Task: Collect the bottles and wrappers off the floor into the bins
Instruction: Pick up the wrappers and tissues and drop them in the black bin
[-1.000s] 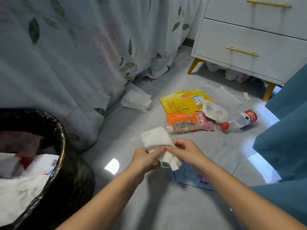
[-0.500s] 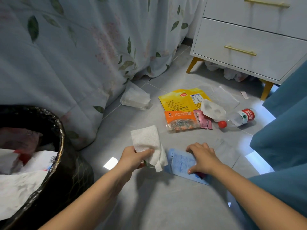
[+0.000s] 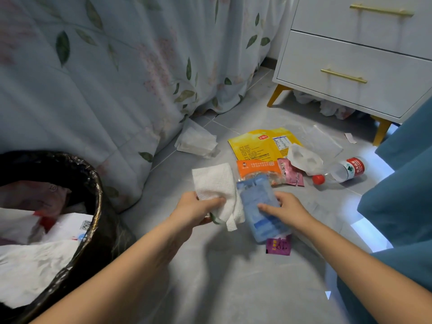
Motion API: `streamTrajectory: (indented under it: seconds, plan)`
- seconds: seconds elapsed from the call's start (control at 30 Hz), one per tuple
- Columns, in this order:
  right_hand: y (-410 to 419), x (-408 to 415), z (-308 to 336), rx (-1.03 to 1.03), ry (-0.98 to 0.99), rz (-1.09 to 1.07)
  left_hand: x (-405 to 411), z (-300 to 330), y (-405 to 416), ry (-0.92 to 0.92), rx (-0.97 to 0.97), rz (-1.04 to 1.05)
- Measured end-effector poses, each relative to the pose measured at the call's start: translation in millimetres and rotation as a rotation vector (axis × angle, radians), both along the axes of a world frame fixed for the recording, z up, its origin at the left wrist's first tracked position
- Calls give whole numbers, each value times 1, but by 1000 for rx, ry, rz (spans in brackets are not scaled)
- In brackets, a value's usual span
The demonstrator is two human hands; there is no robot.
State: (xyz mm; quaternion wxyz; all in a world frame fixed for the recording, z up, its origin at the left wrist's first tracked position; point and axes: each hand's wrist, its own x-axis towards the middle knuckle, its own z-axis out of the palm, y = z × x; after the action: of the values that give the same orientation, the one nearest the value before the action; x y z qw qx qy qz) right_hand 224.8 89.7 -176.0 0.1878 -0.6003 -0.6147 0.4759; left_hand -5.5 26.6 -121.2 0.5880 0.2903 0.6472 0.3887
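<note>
Blue wrapper point(image 3: 258, 206) was flat on floor half a sec ago, now lifted in right hand point(image 3: 286, 209), so another piece off floor. Purple sachet point(image 3: 278, 245) uncovered under it.

Bin point(image 3: 94, 183) at 9 o'clock, already part full. Left hand point(image 3: 195, 210) clamped on tissue point(image 3: 215, 183), forearm reaching up from 7. Right hand pinching wrapper beside it, arm from 4. Bottle point(image 3: 346, 168) on floor at 2 o'clock, untouched; guessing dump into bin next.
</note>
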Motion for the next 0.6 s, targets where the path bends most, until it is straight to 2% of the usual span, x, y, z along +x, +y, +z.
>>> streamTrajectory:
  seconds: [0.1,0.2,0.4,0.5,0.6]
  plan:
    - [6,-19,17,-51,381,-202,4,49,18,59,89,-64]
    - [8,-40,37,-63,578,-293,-3,114,29,175,188,-207]
    - [-9,-65,74,-93,631,-222,-80,207,-3,459,237,-365]
    - [-20,-74,89,-99,656,-168,-133,217,-36,449,175,-343]
    - [-26,-84,97,-79,608,-91,-182,205,-62,446,109,-233]
